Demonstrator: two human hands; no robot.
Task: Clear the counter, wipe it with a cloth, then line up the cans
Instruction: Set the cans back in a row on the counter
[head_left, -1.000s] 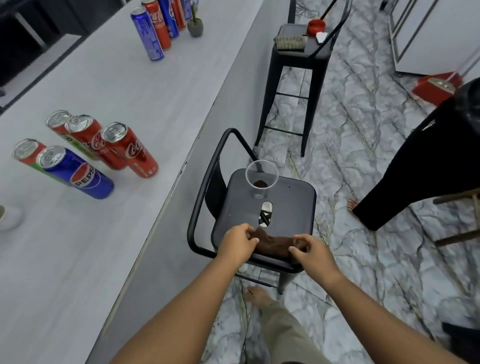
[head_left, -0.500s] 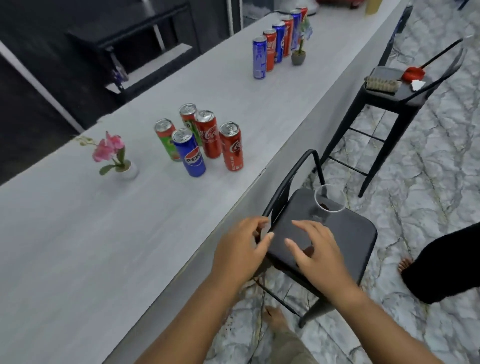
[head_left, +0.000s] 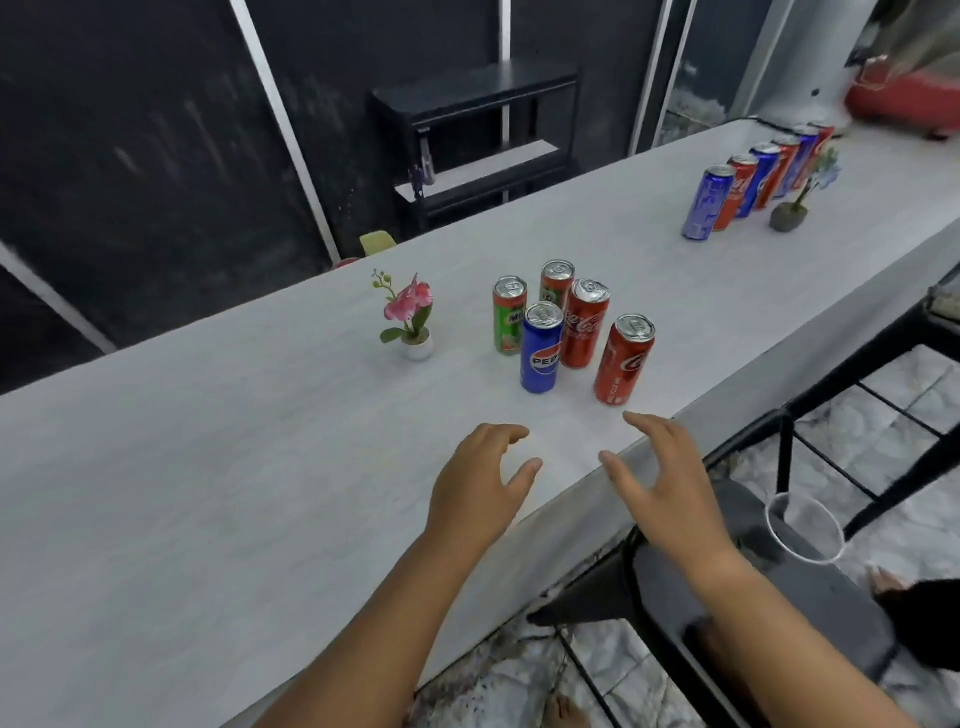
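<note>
Both hands have left the stool (head_left: 779, 629) and come up over the counter (head_left: 208, 493): left hand (head_left: 478, 486) and right hand (head_left: 662, 488) hover empty, fingers loosely spread, just short of the five loose cans (head_left: 584, 327), so wiping looks done and lining up seems next. Each can stands upright, long axis vertical, tab up, clustered mid-counter beside a potted flower (head_left: 413, 322); a finished row (head_left: 748, 182) sits well apart.

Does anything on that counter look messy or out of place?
Nothing is spilled or tipped. The five near cans stand upright in a loose cluster, unlike the far cans, which form a neat row.
</note>
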